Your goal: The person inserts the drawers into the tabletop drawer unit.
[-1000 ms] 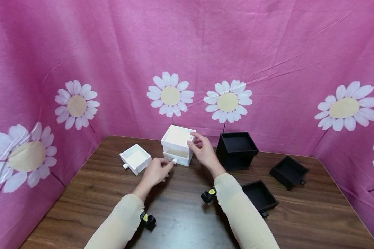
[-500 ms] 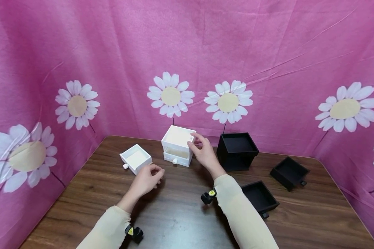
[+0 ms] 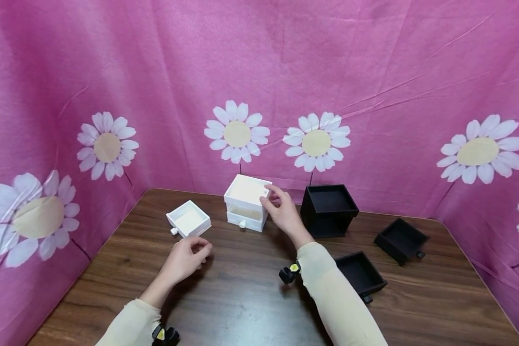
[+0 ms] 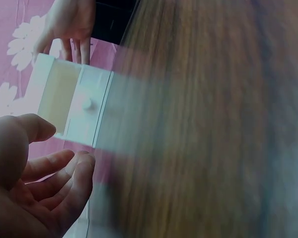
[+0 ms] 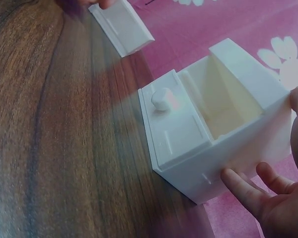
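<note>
A small white drawer cabinet (image 3: 247,204) stands near the back of the table. Its lower drawer, with a round knob (image 5: 162,98), is pushed in, and the upper slot is vacant. My right hand (image 3: 282,209) holds the cabinet by its right side, thumb at the top edge and fingertips against the side wall (image 5: 218,173). To the left lies a loose white drawer (image 3: 188,218), knob toward the front left. My left hand (image 3: 186,259) holds nothing. Its fingers are loosely bent, just in front of that loose drawer and overlapping its near corner in the head view.
Right of the white cabinet stands a black cabinet (image 3: 330,211) with its front slots vacant. Two black drawers, one at the right (image 3: 401,240) and one nearer (image 3: 360,273) beside my right sleeve, lie on the wooden table (image 3: 251,307). A pink flowered cloth (image 3: 259,62) hangs behind.
My left hand has let go of the lower drawer's knob and moved left and toward me. The right hand has stayed on the cabinet.
</note>
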`<state>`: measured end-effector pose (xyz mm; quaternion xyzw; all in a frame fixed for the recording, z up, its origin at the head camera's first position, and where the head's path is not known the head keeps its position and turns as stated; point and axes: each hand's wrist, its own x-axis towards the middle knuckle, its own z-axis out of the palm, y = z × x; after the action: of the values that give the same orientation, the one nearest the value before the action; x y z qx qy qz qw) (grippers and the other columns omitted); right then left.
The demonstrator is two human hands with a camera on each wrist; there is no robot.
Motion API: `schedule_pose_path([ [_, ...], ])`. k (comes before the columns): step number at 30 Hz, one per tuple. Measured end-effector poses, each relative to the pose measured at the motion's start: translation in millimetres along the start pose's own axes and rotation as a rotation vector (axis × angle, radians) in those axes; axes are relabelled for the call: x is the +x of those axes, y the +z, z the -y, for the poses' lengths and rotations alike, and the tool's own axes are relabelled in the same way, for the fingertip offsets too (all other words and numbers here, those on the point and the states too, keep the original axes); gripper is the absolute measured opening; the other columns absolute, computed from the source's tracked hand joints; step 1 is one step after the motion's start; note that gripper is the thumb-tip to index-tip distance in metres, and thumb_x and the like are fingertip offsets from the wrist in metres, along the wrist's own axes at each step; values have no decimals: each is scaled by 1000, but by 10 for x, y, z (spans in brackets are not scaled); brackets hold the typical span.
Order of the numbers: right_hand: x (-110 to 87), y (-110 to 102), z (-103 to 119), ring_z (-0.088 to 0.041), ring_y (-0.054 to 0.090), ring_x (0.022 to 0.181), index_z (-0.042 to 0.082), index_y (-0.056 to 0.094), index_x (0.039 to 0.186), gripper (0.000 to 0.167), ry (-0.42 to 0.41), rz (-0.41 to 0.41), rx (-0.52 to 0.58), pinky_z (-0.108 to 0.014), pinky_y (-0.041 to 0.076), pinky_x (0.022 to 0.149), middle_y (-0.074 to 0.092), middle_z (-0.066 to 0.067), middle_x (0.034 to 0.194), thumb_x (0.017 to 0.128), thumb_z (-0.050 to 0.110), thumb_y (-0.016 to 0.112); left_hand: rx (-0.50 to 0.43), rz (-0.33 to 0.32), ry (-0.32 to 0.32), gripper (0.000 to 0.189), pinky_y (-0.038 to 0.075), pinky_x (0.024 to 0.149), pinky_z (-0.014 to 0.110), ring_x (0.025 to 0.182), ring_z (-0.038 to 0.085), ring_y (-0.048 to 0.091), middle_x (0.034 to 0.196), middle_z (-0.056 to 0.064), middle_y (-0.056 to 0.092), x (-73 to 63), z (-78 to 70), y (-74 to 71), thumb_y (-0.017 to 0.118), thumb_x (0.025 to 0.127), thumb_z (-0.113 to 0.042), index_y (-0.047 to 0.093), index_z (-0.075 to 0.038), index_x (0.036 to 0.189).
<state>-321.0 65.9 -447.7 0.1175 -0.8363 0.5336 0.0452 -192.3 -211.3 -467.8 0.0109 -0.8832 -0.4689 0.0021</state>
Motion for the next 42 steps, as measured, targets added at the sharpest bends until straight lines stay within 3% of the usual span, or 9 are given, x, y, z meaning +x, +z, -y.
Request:
schedule_pose_path([
  [9,9,-27,-12,-39,70,116,13,59,152,49,-9,-8,-8,-49,61,96,60,-24,131,106,27,70,44,-34,29,15,57,58,25,66,19,74,79,11,78,-31,71,-157,70,100,-9,78,2,106],
  [21,15,-27,-11,-39,70,116,14,60,152,50,5,-11,-3,-48,62,94,60,-23,130,106,29,71,125,-90,-14,21,53,60,26,63,15,71,78,9,78,-36,200,-389,70,102,-14,77,2,113],
  [26,12,-35,-11,-39,69,116,15,60,152,50,5,-10,-5,-49,61,95,60,-23,130,106,29,71,182,-146,-16,24,52,67,27,64,13,71,78,9,78,-17,275,-486,69,103,-17,77,1,114],
  [34,7,-23,-22,-39,69,116,14,60,152,50,0,-9,2,-48,61,94,60,-23,131,106,29,71,277,-278,7,26,55,81,38,88,25,75,96,16,81,46,415,-618,69,100,-18,78,3,114],
  [37,9,-12,-21,-39,69,115,14,60,152,50,-7,-11,1,-48,61,94,60,-23,130,106,28,71,279,-294,2,30,56,82,38,90,28,76,99,18,81,78,466,-656,70,100,-19,76,6,116],
  [42,16,12,-22,-38,71,113,12,60,152,49,-12,-11,12,-45,62,93,61,-24,127,106,27,71,278,-267,-22,35,57,87,41,96,31,77,104,20,81,106,535,-699,72,100,-20,73,9,121],
])
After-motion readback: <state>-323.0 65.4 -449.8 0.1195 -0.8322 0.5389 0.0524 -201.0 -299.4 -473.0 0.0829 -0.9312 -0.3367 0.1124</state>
